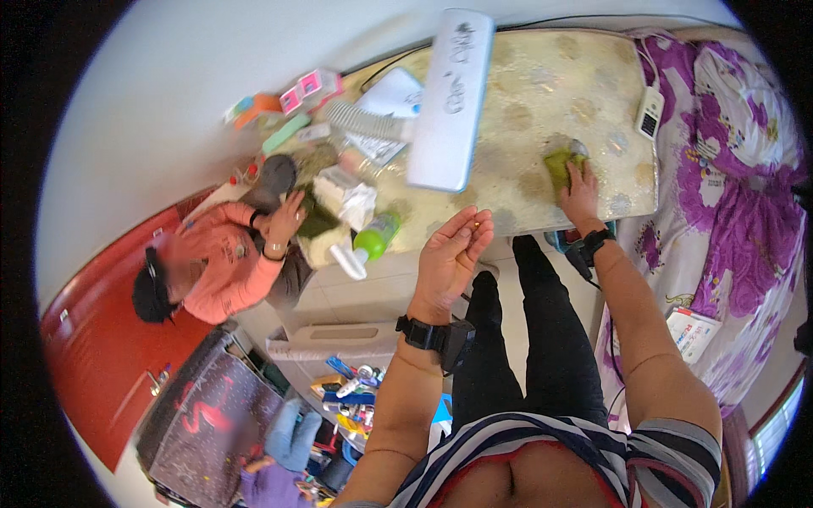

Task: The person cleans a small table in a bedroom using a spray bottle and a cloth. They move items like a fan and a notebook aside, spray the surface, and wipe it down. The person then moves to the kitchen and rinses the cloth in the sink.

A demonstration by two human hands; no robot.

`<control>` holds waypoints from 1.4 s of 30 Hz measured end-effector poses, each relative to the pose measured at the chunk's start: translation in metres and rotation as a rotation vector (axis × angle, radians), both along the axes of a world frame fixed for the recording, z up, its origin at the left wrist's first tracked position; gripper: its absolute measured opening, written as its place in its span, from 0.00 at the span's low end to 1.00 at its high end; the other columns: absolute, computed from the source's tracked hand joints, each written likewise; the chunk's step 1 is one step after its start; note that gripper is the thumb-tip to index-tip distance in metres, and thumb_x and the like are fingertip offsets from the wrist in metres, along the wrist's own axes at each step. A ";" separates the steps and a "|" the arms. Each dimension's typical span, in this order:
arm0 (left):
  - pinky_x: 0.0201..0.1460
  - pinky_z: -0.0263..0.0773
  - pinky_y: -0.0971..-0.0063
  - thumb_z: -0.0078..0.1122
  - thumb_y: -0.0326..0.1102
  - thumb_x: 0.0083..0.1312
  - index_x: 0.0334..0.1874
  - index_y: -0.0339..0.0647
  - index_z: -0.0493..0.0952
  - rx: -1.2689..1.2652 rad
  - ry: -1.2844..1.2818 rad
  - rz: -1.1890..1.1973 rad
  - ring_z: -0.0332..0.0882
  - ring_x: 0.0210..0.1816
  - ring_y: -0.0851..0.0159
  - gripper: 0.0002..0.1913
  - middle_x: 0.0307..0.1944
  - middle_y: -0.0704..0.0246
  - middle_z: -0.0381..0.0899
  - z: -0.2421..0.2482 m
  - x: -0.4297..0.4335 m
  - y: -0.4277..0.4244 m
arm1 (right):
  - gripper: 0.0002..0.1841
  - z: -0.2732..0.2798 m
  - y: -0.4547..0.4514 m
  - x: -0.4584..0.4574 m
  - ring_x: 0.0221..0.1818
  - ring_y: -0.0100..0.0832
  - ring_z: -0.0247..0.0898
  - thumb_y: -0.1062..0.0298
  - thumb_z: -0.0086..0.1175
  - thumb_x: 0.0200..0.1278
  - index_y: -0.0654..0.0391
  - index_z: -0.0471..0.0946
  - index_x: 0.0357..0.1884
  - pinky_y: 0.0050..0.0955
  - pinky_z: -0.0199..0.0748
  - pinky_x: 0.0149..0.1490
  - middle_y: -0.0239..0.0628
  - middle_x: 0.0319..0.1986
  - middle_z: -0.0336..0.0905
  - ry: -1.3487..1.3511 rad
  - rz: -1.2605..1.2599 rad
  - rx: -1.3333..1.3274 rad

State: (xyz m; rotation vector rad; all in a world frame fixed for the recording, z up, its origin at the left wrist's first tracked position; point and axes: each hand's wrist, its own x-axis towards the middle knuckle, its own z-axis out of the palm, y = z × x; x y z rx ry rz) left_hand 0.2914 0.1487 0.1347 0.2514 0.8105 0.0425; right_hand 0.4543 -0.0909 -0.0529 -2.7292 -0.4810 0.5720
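My right hand (pixel 579 193) presses on an olive-green cloth (pixel 559 166) lying on the table's patterned yellow cover (pixel 521 127), near its right end. My left hand (pixel 457 244) is raised near the table's front edge, palm up, with thumb and fingers drawn together around a tiny yellowish thing (pixel 477 224) too small to name. Beyond the left hand stands a desk lamp with a long white head (pixel 452 101) and a ribbed gooseneck (pixel 368 120). A green-capped spray bottle (pixel 373 241) is left of that hand, beside white tissues (pixel 357 204).
A person in an orange top (pixel 232 260) is at the table's left end, near a dark green cloth (pixel 315 219). Boxes (pixel 311 89) stand by the wall. A purple floral bed cover (pixel 718 254) lies right. Another person in purple (pixel 276 486) is lower left, near a cluttered surface.
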 end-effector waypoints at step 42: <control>0.19 0.59 0.84 0.58 0.39 0.68 0.42 0.41 0.74 -0.140 0.514 1.742 0.61 0.19 0.78 0.09 0.22 0.74 0.70 -0.113 -0.620 -0.153 | 0.10 0.075 0.167 -0.251 0.45 0.53 0.72 0.69 0.50 0.56 0.65 0.75 0.35 0.46 0.70 0.50 0.56 0.38 0.76 0.407 1.509 -0.458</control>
